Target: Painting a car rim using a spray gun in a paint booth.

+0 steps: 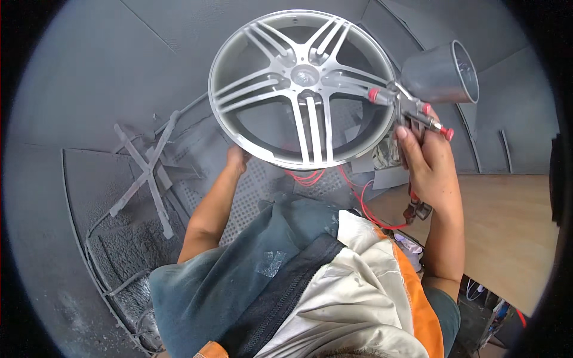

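Observation:
A silver multi-spoke alloy wheel (301, 132) faces up toward me, tilted, its rim and spokes coated pale silver. At its lower left edge my left hand (237, 159) grips the rim, with the fingers mostly hidden behind it. My right hand (431, 164) is closed around a spray gun (412, 113) with red knobs and a large grey cup (433, 74) on it. The gun's nozzle points left, just over the wheel's right edge. What bears the wheel from below is hidden.
A red air hose (382, 224) hangs from the gun and loops below the wheel. On the left stands a grey cross-shaped stand (148, 170). A wooden board (507, 232) lies at the right. Grey-coated walls (113, 71) surround the space, over a dimpled floor (239, 203).

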The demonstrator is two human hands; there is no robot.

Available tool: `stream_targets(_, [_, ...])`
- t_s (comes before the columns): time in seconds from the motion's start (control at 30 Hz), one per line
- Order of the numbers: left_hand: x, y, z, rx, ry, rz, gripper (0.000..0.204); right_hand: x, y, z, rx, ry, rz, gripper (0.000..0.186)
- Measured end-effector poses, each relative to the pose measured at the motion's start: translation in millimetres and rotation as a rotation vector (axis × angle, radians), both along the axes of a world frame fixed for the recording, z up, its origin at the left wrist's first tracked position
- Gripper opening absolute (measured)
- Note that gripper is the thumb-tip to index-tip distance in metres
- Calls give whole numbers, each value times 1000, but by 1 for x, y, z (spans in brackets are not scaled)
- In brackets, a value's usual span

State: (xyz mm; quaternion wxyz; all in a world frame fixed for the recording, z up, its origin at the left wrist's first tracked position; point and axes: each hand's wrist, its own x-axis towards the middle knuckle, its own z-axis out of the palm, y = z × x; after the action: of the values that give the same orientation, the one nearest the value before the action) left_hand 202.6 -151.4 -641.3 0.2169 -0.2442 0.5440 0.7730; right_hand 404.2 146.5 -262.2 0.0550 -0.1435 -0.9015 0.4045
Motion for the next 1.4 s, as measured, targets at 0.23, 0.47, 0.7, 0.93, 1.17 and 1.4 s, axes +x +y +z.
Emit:
stream_targets(0.23, [90,32,-35,72,-170,-123,29,5,16,-1,273,150,-58,18])
stream_targets(0.47, [112,49,-1,124,-250,-338,25,8,-6,15,-45,-71,-38,20])
stream_targets(0.7, [103,50,0,163,-219,-184,24,-2,9,-5,72,60,-51,23])
stream_targets(0.93, [104,45,10,190,-210,-152,23,-4,18,-14,102,206,-48,22])
stream_targets(1.17, [100,40,14,166,-212,-117,22,-5,-5,4,-253,87,44,21])
stream_targets(1.4, [80,24,-8,141,-174,-70,21,-18,4,0,154,136,-16,21])
